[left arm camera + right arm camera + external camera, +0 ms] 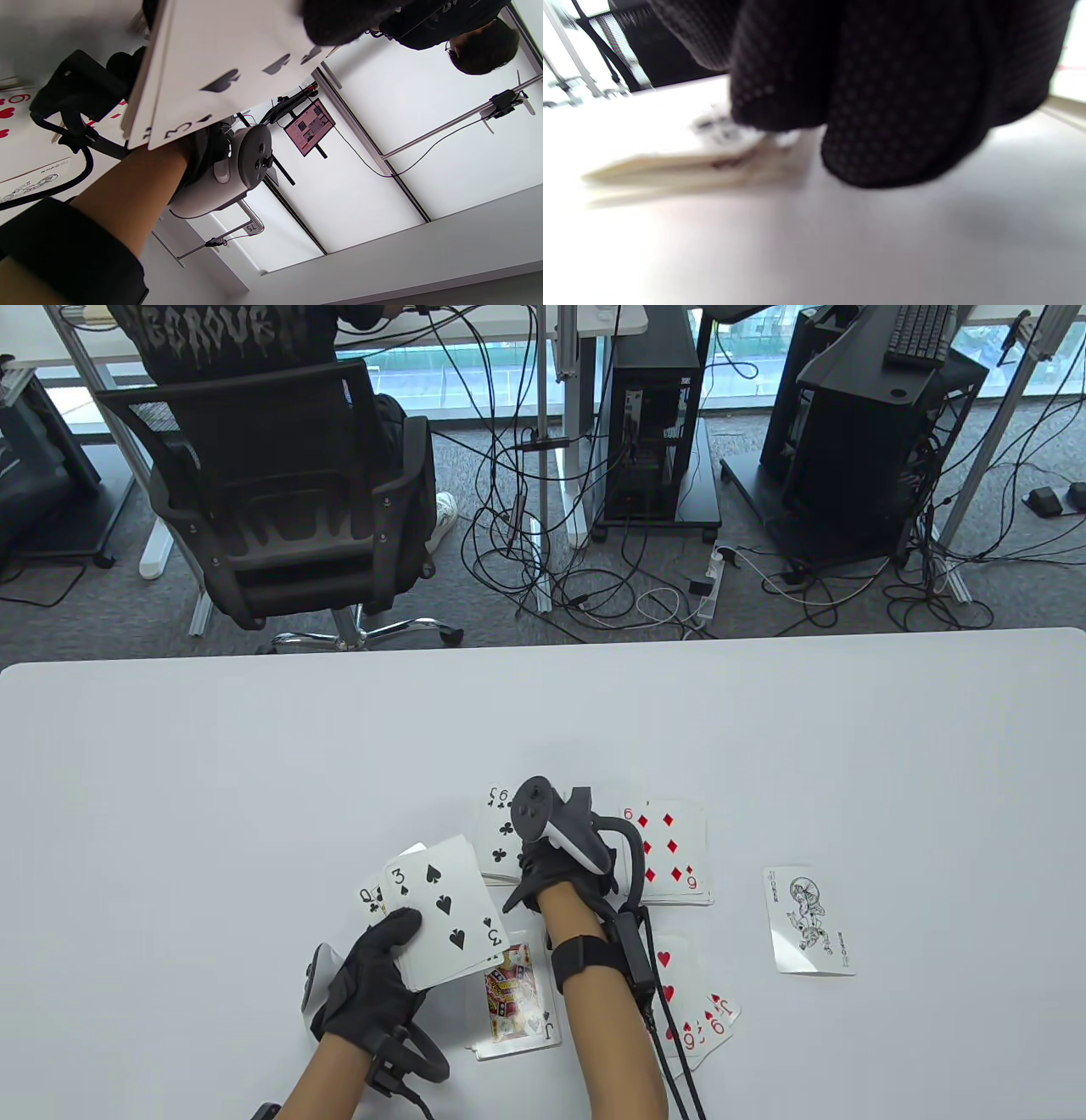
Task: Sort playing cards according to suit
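Black gloved left hand (369,980) gripped the thick stack of white playing cards (445,916), the three of spades on top and face up, held above the white table (212,780). The gloved right hand (543,878) reached down onto the pile of club cards (496,836), beside the pile of diamond cards (674,853); whether its fingers pinched a card I could not tell, because the right wrist view was blurred. To do this step well, I think the hand should lay its card square on the clubs and not push the pile sideways.
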### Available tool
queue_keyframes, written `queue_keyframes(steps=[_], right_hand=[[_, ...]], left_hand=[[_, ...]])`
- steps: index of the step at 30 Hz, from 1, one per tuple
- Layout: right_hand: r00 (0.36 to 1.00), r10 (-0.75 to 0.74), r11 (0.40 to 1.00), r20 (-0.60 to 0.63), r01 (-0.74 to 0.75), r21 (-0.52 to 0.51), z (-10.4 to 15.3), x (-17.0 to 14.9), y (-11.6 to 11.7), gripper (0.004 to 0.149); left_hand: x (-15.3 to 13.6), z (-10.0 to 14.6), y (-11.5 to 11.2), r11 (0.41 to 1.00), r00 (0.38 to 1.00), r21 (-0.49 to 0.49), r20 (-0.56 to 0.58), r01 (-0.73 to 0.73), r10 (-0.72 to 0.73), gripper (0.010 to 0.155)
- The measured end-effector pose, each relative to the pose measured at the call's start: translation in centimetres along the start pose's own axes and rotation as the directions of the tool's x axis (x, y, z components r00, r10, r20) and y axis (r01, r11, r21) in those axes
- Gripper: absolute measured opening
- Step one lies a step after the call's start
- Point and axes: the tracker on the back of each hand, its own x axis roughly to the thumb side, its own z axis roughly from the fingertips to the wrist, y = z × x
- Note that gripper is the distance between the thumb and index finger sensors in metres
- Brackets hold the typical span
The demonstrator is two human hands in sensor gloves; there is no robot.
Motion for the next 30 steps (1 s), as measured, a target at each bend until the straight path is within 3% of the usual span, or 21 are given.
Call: queue_keyframes(steps=[4,9,11,15,18,22,26,30], right_hand=[[0.961,-0.223,0.973,0.165,0.23,-0.025,2.1,-0.4,-1.5,0.055],[0.771,-0.539,0.828,0.338,0.558,0.046,5.9,-0.5,-2.3,0.053],[0.734,-0.585,0.8,0.345,0.592,0.096,7.2,-0.4,-2.2,0.054],[0.739,-0.522,0.847,0.426,0.51,0.152,9.6,0.5,-1.5,0.068],[0.765,-0.426,0.897,0.483,0.425,0.117,11.0,1.3,-1.0,0.077],[0.781,-0.363,0.914,0.508,0.406,0.028,11.7,1.6,-0.7,0.069],[0.738,-0.473,0.837,0.482,0.547,-0.016,12.0,0.9,-0.7,0.051],[0.723,-0.482,0.822,0.495,0.569,-0.031,12.2,0.2,-0.8,0.041]], left_hand=[[-0.1,0.0,0.0,1.0,1.0,0.003,-0.006,0.004,-0.004,0.054],[-0.1,0.0,0.0,1.0,1.0,0.005,-0.011,0.012,-0.012,0.054],[-0.2,0.0,0.0,1.0,1.0,0.004,-0.012,0.015,-0.015,0.054],[-0.3,0.0,0.0,1.0,1.0,0.002,-0.017,0.022,-0.022,0.054],[-0.3,0.0,0.1,1.0,0.999,0.0,-0.02,0.026,-0.026,0.054],[-0.4,0.0,-0.1,0.999,0.999,-0.023,-0.017,0.029,-0.029,0.054],[-0.4,-0.1,-0.5,0.997,0.999,-0.069,-0.02,0.03,-0.032,0.054],[-0.6,-0.2,-0.7,0.995,0.999,-0.088,-0.029,0.038,-0.041,0.054]])
